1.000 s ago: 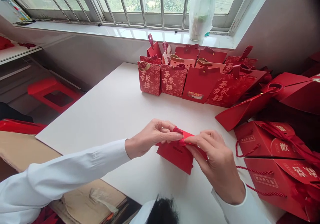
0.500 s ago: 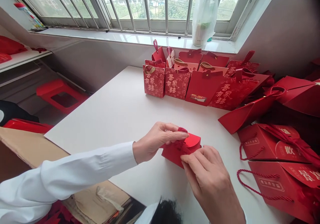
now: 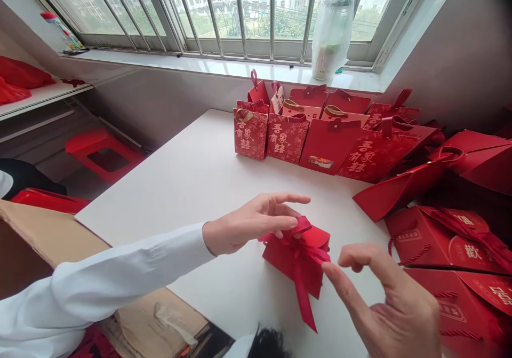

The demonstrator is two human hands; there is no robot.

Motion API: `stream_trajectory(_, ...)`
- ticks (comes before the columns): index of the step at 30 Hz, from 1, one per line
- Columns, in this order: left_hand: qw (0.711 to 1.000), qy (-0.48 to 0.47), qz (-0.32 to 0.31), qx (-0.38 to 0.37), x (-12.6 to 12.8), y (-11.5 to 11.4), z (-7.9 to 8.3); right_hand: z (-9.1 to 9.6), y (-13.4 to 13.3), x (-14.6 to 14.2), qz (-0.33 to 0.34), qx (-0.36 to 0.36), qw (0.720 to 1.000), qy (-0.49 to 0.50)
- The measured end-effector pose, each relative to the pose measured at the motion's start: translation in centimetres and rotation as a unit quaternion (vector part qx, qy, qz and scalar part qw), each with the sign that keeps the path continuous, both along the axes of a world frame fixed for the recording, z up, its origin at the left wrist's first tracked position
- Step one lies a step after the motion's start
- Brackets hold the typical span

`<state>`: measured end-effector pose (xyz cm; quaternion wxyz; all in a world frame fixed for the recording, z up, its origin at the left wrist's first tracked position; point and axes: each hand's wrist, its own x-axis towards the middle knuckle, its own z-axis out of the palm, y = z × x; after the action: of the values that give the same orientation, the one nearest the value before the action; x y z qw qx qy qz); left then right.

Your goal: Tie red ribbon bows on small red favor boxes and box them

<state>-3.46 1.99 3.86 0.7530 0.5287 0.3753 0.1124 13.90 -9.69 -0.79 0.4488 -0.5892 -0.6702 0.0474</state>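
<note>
A small red gift box (image 3: 276, 259) stands on the white table, tied with a dark red ribbon bow (image 3: 298, 246). One long ribbon tail hangs down the front of the box onto the tabletop. At the upper left of the bow is my left hand (image 3: 256, 222), its thumb and lower fingers on a ribbon loop while its index finger points out straight. My right hand (image 3: 396, 299) is held to the right of the box, thumb and index finger apart with nothing between them. Its thumb tip is close to the bow's right loop.
Several red paper gift bags (image 3: 286, 139) line the table's far edge under the window. Larger red boxes with rope handles (image 3: 472, 240) stand on the right. An open cardboard box (image 3: 44, 230) is at the left, and a red stool (image 3: 104, 152) stands beyond it.
My right hand has let go of the ribbon and drawn back to the right, its fingers opening. My left index finger has straightened. The bow and its hanging tail now show.
</note>
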Motion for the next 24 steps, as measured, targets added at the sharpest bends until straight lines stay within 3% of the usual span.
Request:
stream_trajectory(2, 1.000, 0.011, 0.008, 0.000, -0.1, 0.1, 0.2, 0.2, 0.3, 0.4, -0.044, -0.012, 0.999, 0.005)
stream_trajectory(7, 0.998, 0.035, 0.033, -0.037, -0.1, 0.4, 0.0, -0.5, 0.9, 0.2, 0.036, -0.091, 0.995, -0.017)
stream_trajectory(12, 0.998, 0.038, 0.046, -0.032, 0.0, 0.3, -0.9, -1.5, 0.7, 0.1, 0.046, -0.098, 0.993, 0.045)
stream_trajectory(14, 0.997, 0.035, 0.061, -0.033, 0.0, 0.3, -1.4, -1.9, 0.7, 0.4, 0.055, -0.074, 0.995, 0.034)
stream_trajectory(17, 0.994, 0.030, 0.088, -0.053, 0.1, 0.3, -1.9, -2.5, 0.7, 1.1, 0.103, 0.018, 0.993, -0.057)
stream_trajectory(20, 0.992, 0.031, 0.101, -0.072, 0.1, 0.3, -2.2, -3.1, 0.6, 1.9, 0.142, 0.096, 0.973, -0.155)
stream_trajectory(24, 0.992, 0.048, 0.095, -0.061, 0.1, 0.3, -2.1, -3.9, 0.5, 2.4, 0.144, 0.137, 0.954, -0.226)
